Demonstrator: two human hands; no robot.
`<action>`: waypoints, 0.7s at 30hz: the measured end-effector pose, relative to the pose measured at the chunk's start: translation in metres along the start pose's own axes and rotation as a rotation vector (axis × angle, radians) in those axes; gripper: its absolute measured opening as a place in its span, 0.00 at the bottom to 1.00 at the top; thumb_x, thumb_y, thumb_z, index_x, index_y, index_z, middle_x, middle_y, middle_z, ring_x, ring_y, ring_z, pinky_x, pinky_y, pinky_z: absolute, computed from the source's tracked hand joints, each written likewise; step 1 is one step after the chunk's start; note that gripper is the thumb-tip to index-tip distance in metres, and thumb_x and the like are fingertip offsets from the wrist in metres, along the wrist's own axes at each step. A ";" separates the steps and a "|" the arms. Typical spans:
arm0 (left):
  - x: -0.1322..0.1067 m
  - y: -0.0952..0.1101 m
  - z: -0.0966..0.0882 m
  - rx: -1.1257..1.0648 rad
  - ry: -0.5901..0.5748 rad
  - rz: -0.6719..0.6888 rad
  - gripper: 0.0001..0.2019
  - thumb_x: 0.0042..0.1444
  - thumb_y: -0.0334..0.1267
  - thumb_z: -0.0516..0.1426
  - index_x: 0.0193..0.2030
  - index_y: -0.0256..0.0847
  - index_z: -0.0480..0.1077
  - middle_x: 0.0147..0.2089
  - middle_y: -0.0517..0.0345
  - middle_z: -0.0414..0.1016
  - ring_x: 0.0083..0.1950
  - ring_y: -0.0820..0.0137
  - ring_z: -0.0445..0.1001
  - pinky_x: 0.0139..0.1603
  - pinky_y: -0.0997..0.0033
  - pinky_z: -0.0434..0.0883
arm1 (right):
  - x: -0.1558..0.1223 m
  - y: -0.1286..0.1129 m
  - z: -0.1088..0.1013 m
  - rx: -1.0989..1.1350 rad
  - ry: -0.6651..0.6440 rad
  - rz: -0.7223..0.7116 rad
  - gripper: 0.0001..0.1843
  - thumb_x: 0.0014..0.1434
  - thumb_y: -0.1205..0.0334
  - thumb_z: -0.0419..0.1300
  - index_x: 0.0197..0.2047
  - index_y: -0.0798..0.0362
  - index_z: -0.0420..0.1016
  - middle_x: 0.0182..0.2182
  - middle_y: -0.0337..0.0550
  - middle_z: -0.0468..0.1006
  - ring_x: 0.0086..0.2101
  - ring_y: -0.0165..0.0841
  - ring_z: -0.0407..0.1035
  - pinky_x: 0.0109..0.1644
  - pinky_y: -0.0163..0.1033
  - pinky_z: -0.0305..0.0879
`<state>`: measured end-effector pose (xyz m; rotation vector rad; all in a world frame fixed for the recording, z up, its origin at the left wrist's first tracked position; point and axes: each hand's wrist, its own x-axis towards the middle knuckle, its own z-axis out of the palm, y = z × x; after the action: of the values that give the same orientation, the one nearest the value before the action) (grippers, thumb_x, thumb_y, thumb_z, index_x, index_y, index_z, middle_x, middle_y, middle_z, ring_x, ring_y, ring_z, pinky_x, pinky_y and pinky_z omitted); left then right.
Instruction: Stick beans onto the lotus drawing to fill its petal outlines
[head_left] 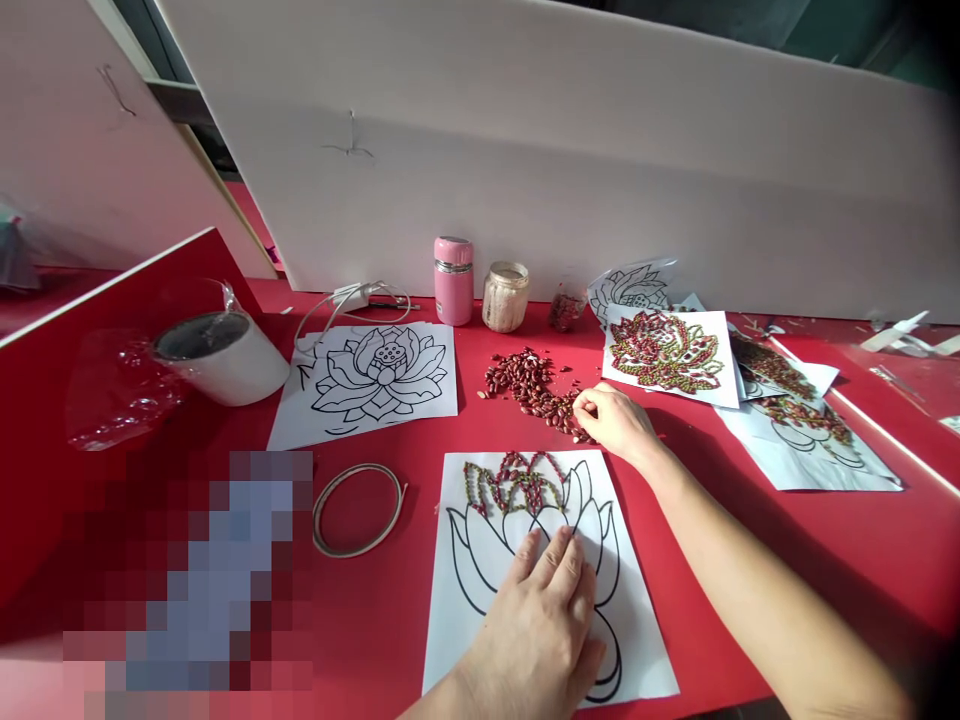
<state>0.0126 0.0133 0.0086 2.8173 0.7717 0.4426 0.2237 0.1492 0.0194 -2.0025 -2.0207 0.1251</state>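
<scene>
A sheet of white paper (457, 650) with a lotus in black outline lies in front of me. Red and green beans or seeds line some petals (517, 485) near its top edge. My left hand (536, 610) rests on the drawing, fingers stretched out and palm down, covering part of the outline. Just beyond the sheet, a loose pile of reddish-brown beans (525, 380) is spread on the red table. At the pile's near right end, my right hand (611, 420) is closed in a pinch. Whatever is between its fingertips is hidden.
Behind the pile stand a pink flask (454, 282), an open glass jar (505, 298) and a small bag of beans (567, 308). Left are more lotus sheets (382, 375), a coil of strip (316, 520) and a white roll (251, 365). Bean-covered pictures (664, 350) lie right.
</scene>
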 end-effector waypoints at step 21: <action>0.000 0.002 -0.002 -0.037 -0.051 -0.025 0.22 0.59 0.41 0.44 0.57 0.31 0.56 0.60 0.43 0.57 0.63 0.58 0.50 0.60 0.54 0.54 | -0.006 0.001 -0.006 0.192 0.063 0.089 0.08 0.54 0.61 0.49 0.35 0.50 0.68 0.27 0.41 0.74 0.28 0.32 0.67 0.32 0.36 0.59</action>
<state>0.0130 0.0114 0.0111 2.7702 0.7789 0.3757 0.2260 0.1428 0.0246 -1.9502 -1.8083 0.2612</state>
